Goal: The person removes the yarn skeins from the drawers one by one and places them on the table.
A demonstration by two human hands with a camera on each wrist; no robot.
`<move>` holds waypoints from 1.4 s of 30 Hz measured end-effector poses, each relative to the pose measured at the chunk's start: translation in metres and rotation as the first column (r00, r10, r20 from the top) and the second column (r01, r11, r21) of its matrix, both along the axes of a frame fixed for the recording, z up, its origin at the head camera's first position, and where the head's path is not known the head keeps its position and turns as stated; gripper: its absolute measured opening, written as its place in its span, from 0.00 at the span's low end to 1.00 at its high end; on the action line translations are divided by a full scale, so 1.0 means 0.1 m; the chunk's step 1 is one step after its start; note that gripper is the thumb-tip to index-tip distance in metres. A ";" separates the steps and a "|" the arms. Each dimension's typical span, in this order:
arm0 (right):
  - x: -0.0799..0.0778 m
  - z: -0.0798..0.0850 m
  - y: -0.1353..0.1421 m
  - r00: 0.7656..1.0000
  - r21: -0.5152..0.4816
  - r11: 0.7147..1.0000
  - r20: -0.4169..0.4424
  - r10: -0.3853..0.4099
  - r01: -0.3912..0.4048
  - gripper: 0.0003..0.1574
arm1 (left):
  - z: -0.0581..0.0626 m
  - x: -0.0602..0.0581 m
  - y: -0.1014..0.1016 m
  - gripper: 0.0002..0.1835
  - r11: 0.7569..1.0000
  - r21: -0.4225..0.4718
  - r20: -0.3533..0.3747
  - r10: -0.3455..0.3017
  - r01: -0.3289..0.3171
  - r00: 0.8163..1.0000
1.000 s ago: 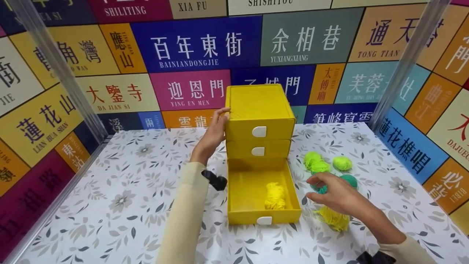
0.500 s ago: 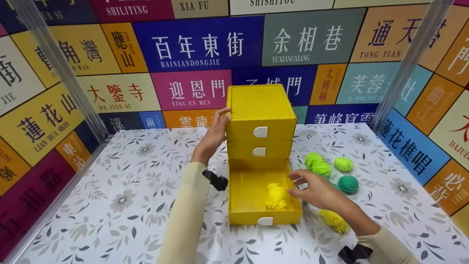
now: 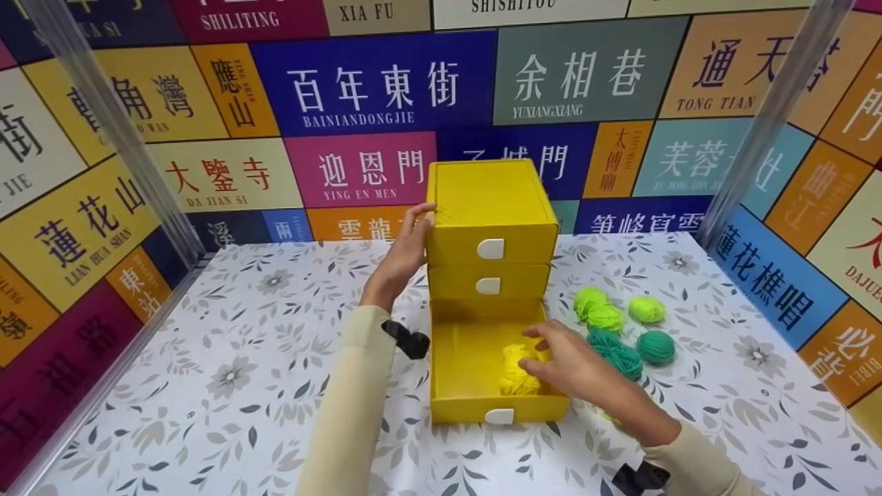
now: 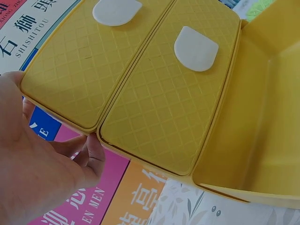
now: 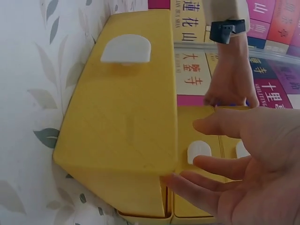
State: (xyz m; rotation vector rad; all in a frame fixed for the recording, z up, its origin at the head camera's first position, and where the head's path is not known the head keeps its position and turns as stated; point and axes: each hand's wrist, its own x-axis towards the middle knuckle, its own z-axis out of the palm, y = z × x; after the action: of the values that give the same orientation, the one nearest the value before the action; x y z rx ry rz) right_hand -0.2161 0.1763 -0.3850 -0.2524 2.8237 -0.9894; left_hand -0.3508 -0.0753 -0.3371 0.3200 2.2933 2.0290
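My left hand (image 3: 403, 255) rests against the left side of a yellow three-drawer box (image 3: 489, 193); the left wrist view shows its fingertips (image 4: 96, 152) at the side by the seam between the closed upper drawers. The bottom drawer (image 3: 458, 411) is pulled out toward me. Inside it, on the right, lies a skein of yellow yarn (image 3: 515, 379). Over the drawer's right wall, my right hand (image 3: 579, 368) reaches in with parted fingers, thumb and fingertips close by the skein. In the right wrist view, nothing shows between those fingers (image 5: 220, 164).
Right of the box lie lime yarn (image 3: 598, 310), a lime ball (image 3: 646, 309), a teal skein (image 3: 614, 355) and a teal ball (image 3: 655, 347) on the floral tabletop (image 3: 227, 372). My right forearm mostly hides another yellow skein. A sign-patterned wall (image 3: 372, 83) stands behind.
My right hand has moved left, from above the teal yarn on the table to over the open drawer. My left hand has stayed at the box's side.
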 end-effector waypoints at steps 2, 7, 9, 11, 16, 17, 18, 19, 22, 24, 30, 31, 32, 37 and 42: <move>0.00 -0.03 -0.03 1.000 0.018 1.000 0.031 0.005 -0.005 0.32 | -0.01 0.00 0.01 0.21 1.000 0.009 -0.005 -0.003 0.003 1.000; -0.03 -0.07 -0.08 0.998 0.054 0.998 0.063 0.026 -0.030 0.35 | 0.01 0.00 0.02 0.20 1.000 0.018 -0.015 -0.011 0.011 1.000; -0.05 -0.09 -0.10 0.998 0.079 0.996 0.060 0.033 -0.038 0.37 | 0.01 0.01 0.02 0.20 1.000 0.011 -0.019 -0.009 0.009 1.000; -0.06 -0.10 -0.13 0.998 0.108 0.993 0.056 0.038 -0.044 0.39 | 0.02 0.01 0.02 0.20 1.000 0.004 -0.022 -0.008 0.008 1.000; -0.08 -0.15 -0.18 0.995 0.193 0.977 0.060 0.080 -0.090 0.42 | 0.01 0.01 0.02 0.21 1.000 0.011 -0.039 -0.026 0.027 0.999; -0.08 -0.16 -0.19 0.994 0.207 0.973 0.063 0.090 -0.102 0.42 | 0.01 0.01 0.02 0.22 0.999 0.011 -0.043 -0.030 0.030 0.999; -0.09 -0.16 -0.19 0.993 0.219 0.969 0.064 0.103 -0.115 0.42 | 0.01 0.01 0.02 0.22 0.999 0.014 -0.045 -0.033 0.033 0.998; -0.10 -0.17 -0.20 0.992 0.230 0.965 0.069 0.110 -0.123 0.42 | 0.01 0.01 0.02 0.22 0.999 0.012 -0.045 -0.031 0.031 0.999; -0.12 -0.18 -0.22 0.988 0.261 0.955 0.098 0.117 -0.139 0.42 | 0.01 0.01 0.03 0.22 1.000 0.006 -0.044 -0.024 0.024 0.999; -0.14 -0.18 -0.23 0.986 0.272 0.952 0.117 0.116 -0.144 0.41 | 0.01 0.00 0.03 0.21 1.000 0.003 -0.041 -0.018 0.018 0.999; -0.16 -0.21 -0.24 0.983 0.276 0.947 0.122 0.134 -0.163 0.37 | 0.01 0.01 0.03 0.21 1.000 -0.007 -0.021 -0.009 0.009 1.000; -0.16 -0.22 -0.24 0.984 0.271 0.948 0.118 0.136 -0.164 0.37 | 0.01 0.01 0.03 0.21 1.000 -0.006 -0.019 -0.008 0.008 1.000; -0.17 -0.22 -0.24 0.984 0.265 0.950 0.113 0.140 -0.166 0.37 | 0.01 0.01 0.02 0.21 1.000 -0.005 -0.018 -0.007 0.007 1.000; -0.17 -0.23 -0.24 0.986 0.224 0.963 0.109 0.126 -0.148 0.36 | 0.02 0.01 0.01 0.21 1.000 0.000 -0.019 -0.003 0.003 1.000; -0.18 -0.28 -0.25 0.992 0.148 0.983 0.081 0.095 -0.106 0.38 | 0.00 0.02 -0.01 0.21 1.000 0.006 -0.025 -0.013 0.013 1.000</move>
State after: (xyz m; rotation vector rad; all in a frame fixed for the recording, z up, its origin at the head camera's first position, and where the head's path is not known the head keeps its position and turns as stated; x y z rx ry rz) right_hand -0.2339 0.1515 -0.4129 -0.3300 2.7704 -0.7433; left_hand -0.3488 -0.0758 -0.3368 0.3614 2.2933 2.0376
